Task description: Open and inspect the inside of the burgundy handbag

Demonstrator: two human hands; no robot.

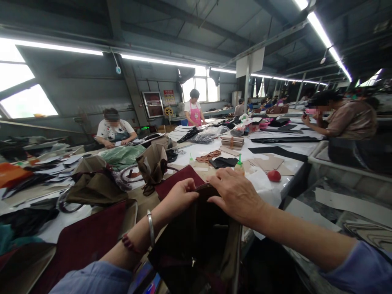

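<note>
Long cluttered worktable (288,163) under strip lights; both hands' grip pinches a dark bag (196,241) rim.

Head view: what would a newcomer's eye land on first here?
Front and centre, the left hand and right hand grip the top rim of a dark open bag. Left of it stands an olive-brown bag, and a red ball lies to the right on the white table.

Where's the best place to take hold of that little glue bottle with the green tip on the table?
Probably around the round body of the glue bottle, coming from the near side or the right. It stands upright and its green nozzle is too thin to hold. The right hand is closest, and the red ball sits clear to the right.
</note>
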